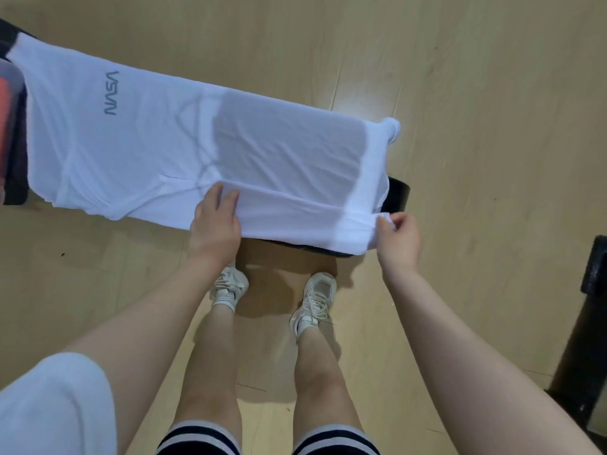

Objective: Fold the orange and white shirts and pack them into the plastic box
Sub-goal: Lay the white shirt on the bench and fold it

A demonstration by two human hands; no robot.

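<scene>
A white shirt with a grey printed logo lies spread over a black bench, its near side folded in lengthwise. My left hand rests on the folded near edge with its fingers lying over the cloth. At the shirt's right end my right hand pinches the hem corner. At the far left edge, something orange shows inside a clear plastic box, mostly cut off by the frame.
The bench stands on a light wooden floor. My legs and white sneakers are just in front of it. A black piece of equipment stands at the right edge.
</scene>
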